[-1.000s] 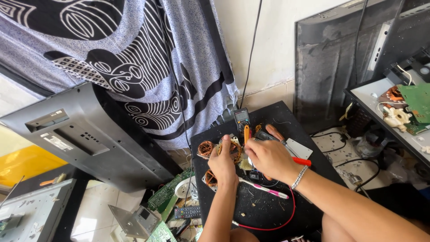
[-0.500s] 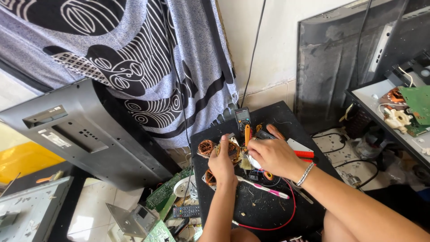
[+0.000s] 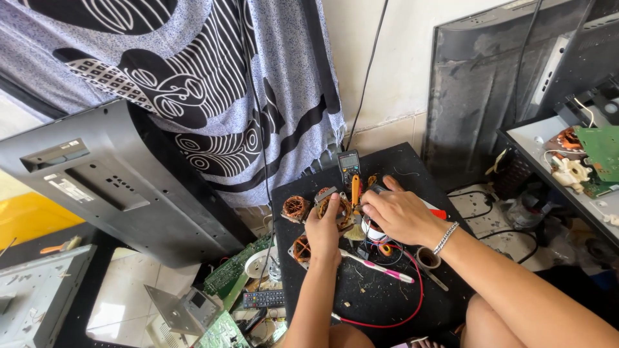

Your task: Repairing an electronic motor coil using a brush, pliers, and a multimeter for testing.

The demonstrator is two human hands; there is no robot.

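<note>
**Both hands on a copper-wound coil at the middle of a crowded black work board**

The left hand (image 3: pixel 324 227) is closed on a copper-wound motor coil (image 3: pixel 336 207) near the middle of the black work board (image 3: pixel 387 303). The right hand (image 3: pixel 401 214) lies just beside it with fingers curled down over the parts; whether they clamp anything cannot be told. An orange-handled brush (image 3: pixel 354 209) stands between the hands.

Toward the board's left edge sit two more coils, one (image 3: pixel 295 207) at the far side and one (image 3: pixel 300 248) nearer the wrist. A multimeter (image 3: pixel 349 166) lies at the far edge. A pink-handled tool (image 3: pixel 379 267) and a red wire (image 3: pixel 412 303) cross the near half, which has the most open surface; a tape roll (image 3: pixel 427 258) sits under the right wrist.

Off the left edge, circuit boards (image 3: pixel 227 277) and a remote control (image 3: pixel 262 298) litter the tiled floor. A grey television back (image 3: pixel 109 187) leans at left, a patterned cloth (image 3: pixel 213 84) hangs behind, and a dark panel (image 3: pixel 490 84) leans against the wall at right.
</note>
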